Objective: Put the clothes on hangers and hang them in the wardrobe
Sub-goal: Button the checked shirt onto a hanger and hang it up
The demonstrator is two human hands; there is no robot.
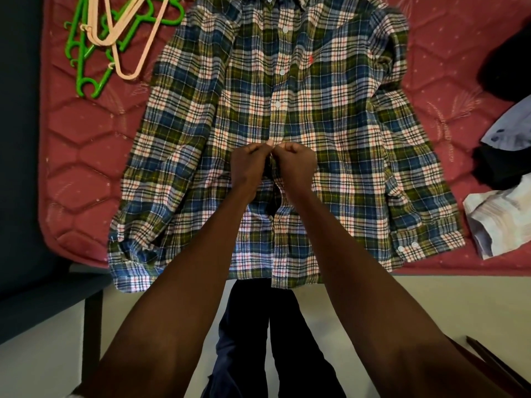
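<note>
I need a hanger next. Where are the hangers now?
In the head view, the hangers lie in a green and peach pile at the upper left on the red mattress, beside the plaid shirt.

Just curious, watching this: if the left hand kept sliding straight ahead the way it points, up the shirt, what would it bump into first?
Probably just more of the plaid button-up shirt that the left hand is pinching, along its white button row, toward the collar. The green and peach plastic hangers lie off to the left.

1 head view — steep downward look, close over the mattress (86,145) edge.
</note>
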